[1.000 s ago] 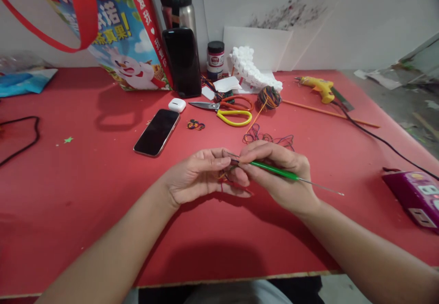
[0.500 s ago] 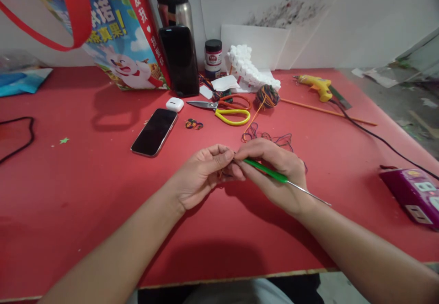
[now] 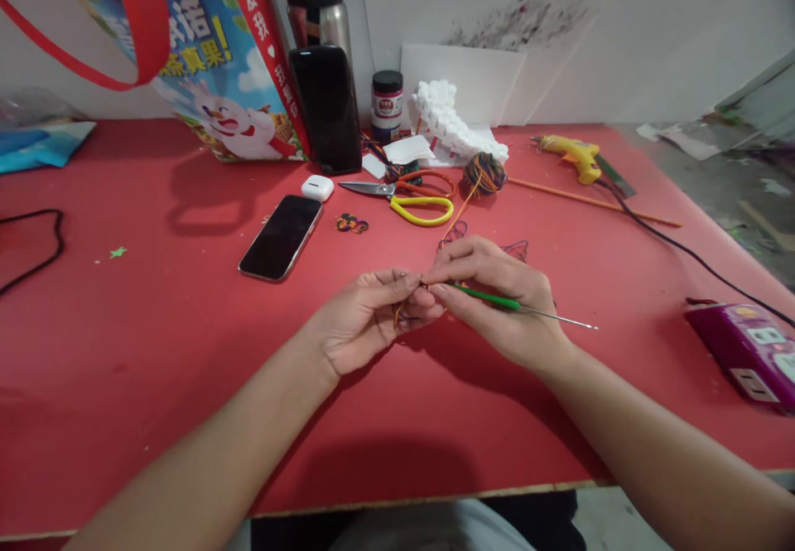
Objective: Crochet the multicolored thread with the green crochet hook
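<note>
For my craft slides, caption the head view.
Left hand holds multicoloured yarn, right hand a green-handled crochet hook, above a red table.

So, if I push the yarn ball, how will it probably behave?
The yarn ball may roll, being round. It is probably light and soft, as it is wound from thin strands. The loose yarn trailing from it might tangle.

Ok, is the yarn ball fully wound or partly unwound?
Partly unwound: an orange strand runs from the yarn ball toward loose loops by the right hand.
</note>
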Motion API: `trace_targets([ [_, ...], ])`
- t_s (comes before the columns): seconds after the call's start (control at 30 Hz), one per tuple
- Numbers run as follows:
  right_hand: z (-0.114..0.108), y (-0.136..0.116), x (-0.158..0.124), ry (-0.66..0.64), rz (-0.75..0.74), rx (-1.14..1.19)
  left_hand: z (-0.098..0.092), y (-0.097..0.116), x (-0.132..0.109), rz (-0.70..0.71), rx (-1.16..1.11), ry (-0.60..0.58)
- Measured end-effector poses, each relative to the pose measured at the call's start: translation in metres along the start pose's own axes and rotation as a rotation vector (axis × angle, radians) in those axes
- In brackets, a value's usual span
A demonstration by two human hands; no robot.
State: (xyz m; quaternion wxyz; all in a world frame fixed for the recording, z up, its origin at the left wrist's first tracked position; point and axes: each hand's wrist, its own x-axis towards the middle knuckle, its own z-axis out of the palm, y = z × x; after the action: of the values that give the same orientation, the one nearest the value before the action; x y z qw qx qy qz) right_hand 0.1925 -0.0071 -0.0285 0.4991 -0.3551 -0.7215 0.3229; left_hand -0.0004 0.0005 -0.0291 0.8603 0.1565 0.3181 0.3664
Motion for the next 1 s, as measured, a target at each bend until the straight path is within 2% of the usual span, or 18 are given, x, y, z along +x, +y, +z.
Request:
trace_targets([
  [0.1,0.002,-0.001,-0.001,0.024,0.016,0.026,-0.002,0.002,-0.001,-0.005,-0.03,0.012],
  [0.17,0.003,0.0,-0.002,0.007,0.106,0.093,-0.003,0.005,-0.002,0.0,-0.037,0.007],
  [0.33,0.004,0.007,-0.004,-0.183,0.474,0.271,-0.001,0.017,-0.005,0.009,-0.07,0.046],
  [0.47,0.005,0.016,-0.004,-0.344,0.58,0.505,0.006,0.025,-0.01,0.011,-0.086,0.157],
  [0.53,0.005,0.017,-0.003,-0.444,0.621,0.623,0.009,0.028,-0.014,0.029,-0.115,0.172],
  [0.6,0.007,0.015,-0.002,-0.504,0.707,0.644,0.012,0.032,-0.017,0.055,-0.147,0.17],
  [0.7,0.009,0.008,0.0,-0.491,0.823,0.57,0.015,0.037,-0.019,0.101,-0.186,0.188],
  [0.77,0.01,0.005,0.001,-0.428,0.823,0.548,0.016,0.039,-0.019,0.119,-0.209,0.204],
  [0.87,0.011,0.004,0.001,-0.354,0.817,0.704,0.015,0.037,-0.017,0.094,-0.206,0.178],
  [1.0,0.014,0.005,-0.001,-0.387,0.898,0.894,0.007,0.029,-0.013,0.052,-0.148,0.12],
])
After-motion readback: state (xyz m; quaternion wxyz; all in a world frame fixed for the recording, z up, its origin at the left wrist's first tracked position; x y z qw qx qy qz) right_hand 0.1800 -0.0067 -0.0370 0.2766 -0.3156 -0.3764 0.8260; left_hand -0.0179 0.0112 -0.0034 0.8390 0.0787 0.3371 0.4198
